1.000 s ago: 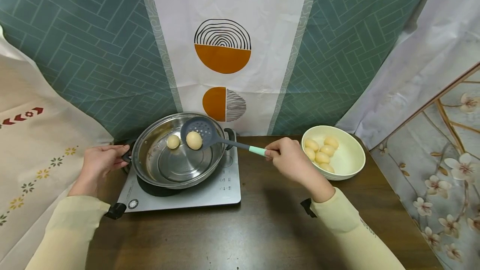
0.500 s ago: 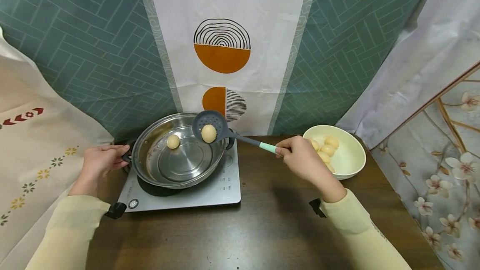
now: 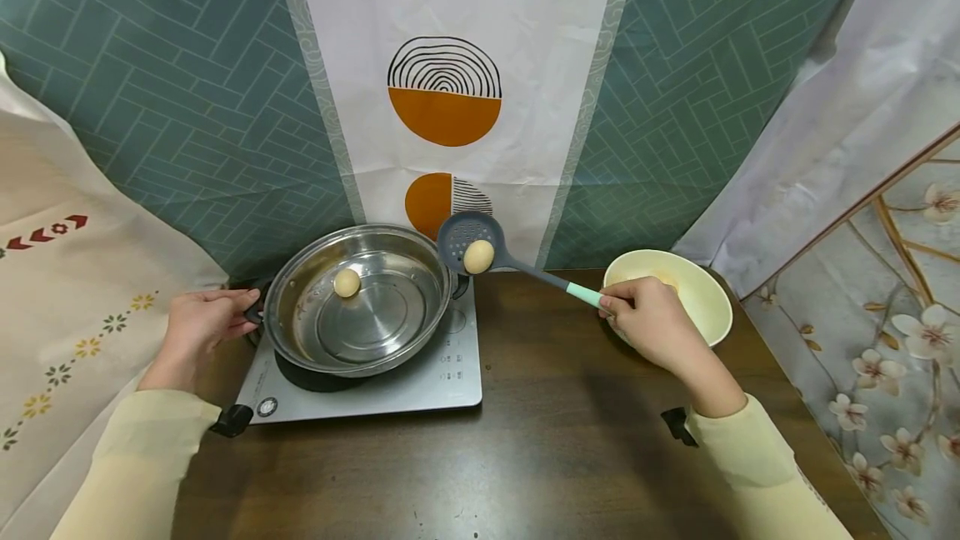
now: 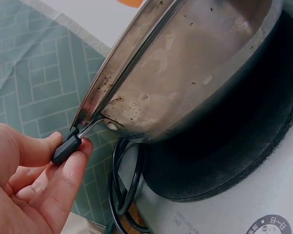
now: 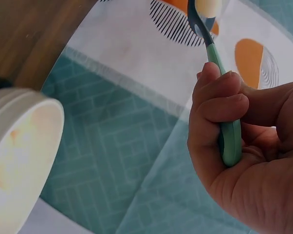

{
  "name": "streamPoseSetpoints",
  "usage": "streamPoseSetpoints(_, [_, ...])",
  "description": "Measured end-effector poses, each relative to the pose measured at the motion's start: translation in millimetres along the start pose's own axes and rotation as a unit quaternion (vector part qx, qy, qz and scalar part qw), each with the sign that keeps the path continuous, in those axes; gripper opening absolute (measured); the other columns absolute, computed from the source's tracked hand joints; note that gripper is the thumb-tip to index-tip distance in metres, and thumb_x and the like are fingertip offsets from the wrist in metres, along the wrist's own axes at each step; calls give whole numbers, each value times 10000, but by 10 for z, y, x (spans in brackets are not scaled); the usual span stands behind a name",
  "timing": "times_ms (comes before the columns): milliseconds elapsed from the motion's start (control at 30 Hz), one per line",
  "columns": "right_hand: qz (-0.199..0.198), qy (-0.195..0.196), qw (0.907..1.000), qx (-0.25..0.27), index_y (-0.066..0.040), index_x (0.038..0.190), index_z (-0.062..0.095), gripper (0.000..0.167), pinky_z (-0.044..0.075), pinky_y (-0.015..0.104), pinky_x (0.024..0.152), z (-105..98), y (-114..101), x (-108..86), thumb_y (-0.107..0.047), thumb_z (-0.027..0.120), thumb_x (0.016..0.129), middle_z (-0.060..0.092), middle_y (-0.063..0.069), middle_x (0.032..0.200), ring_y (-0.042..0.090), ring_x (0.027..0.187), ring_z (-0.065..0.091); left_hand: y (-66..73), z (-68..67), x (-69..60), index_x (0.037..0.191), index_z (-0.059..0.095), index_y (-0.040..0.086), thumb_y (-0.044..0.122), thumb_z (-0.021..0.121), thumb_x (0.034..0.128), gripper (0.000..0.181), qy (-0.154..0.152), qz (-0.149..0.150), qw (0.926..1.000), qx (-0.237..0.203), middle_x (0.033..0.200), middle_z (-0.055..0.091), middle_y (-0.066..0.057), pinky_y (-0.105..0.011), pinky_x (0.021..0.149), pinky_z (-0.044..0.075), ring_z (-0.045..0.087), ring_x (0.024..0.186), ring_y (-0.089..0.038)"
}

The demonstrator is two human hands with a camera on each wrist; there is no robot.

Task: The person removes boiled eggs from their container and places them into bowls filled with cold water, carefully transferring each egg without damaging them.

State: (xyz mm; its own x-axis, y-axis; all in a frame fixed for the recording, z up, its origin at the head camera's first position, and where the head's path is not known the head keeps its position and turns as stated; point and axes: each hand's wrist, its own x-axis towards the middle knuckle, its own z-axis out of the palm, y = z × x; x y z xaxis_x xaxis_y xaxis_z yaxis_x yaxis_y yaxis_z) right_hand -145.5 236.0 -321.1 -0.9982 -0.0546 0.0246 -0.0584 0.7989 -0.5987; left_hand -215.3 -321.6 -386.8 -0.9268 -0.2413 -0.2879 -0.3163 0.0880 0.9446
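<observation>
My right hand (image 3: 656,319) grips the mint-green handle of a grey skimmer (image 3: 467,226). On its holed head lies a pale yellow ball like a small peeled potato (image 3: 478,257), over the pot's right rim. In the right wrist view, curled fingers (image 5: 219,109) wrap the handle, and the ball shows only partly at the top edge. My left hand (image 3: 198,327) pinches the black side handle (image 4: 67,149) of a wide steel pot (image 3: 371,315) between thumb and fingers. One similar pale potato (image 3: 347,282) lies inside the pot.
The pot stands on a silver induction cooker (image 3: 442,390), its black cable (image 4: 132,190) coiled at the left. A cream bowl (image 3: 708,294) sits at the table's right; my right hand hides most of its contents. Patterned curtains (image 3: 225,90) hang behind the brown wooden table (image 3: 480,473).
My right hand has carried the skimmer and its potato rightward, from over the pot's middle to its right rim, and now covers part of the bowl. My left hand stays on the pot handle.
</observation>
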Motion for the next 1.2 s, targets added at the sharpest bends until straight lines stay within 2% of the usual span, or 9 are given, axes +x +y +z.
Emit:
streamPoseSetpoints(133, [67, 130, 9997, -192, -91, 881, 719, 189, 355, 195, 457, -86, 107, -57, -171, 557, 937, 615, 17, 655, 116, 553, 480, 2, -1, 0, 742, 685, 235, 232, 705, 838, 98, 15, -4, 9999, 103, 660, 675, 77, -241, 591, 597, 669, 600, -75])
streamPoseSetpoints(367, [364, 181, 9988, -270, -83, 985, 711, 215, 383, 219, 440, -223, 299, -168, -213, 543, 949, 664, 37, 748, 133, 592, 519, 3, 2, 9, 732, 679, 255, 241, 695, 847, 118, 14, -17, 9997, 244, 659, 675, 76, -237, 591, 597, 669, 602, -73])
streamPoseSetpoints(600, [426, 408, 9972, -462, -126, 930, 717, 273, 355, 237, 402, -357, 474, -280, -318, 525, 961, 643, 23, 687, 93, 509, 442, 4, -2, 2, 707, 689, 260, 221, 692, 850, 149, -3, 25, 9998, 173, 653, 673, 72, -237, 583, 595, 666, 592, -75])
streamPoseSetpoints(733, [400, 600, 9954, -631, -130, 929, 720, 280, 371, 234, 413, -414, 581, -322, -325, 521, 961, 663, 19, 693, 77, 536, 483, -2, -7, 1, 709, 687, 264, 226, 688, 853, 149, -9, 33, 9998, 197, 653, 672, 76, -236, 583, 595, 666, 591, -73])
streamPoseSetpoints(867, [383, 755, 9943, -645, -79, 979, 717, 312, 367, 230, 423, -468, 688, -363, -321, 521, 962, 688, 17, 714, 49, 581, 541, -2, -9, -3, 720, 679, 264, 232, 686, 855, 139, -1, 58, 9997, 248, 659, 671, 82, -237, 593, 597, 668, 600, -71])
streamPoseSetpoints(1200, [582, 954, 9910, -736, -32, 999, 705, 348, 368, 228, 429, -585, 905, -488, -319, 509, 966, 675, 31, 682, 39, 553, 507, 1, -7, -11, 709, 694, 240, 203, 695, 847, 143, -81, 133, 9999, 42, 668, 675, 78, -246, 588, 598, 665, 601, -70])
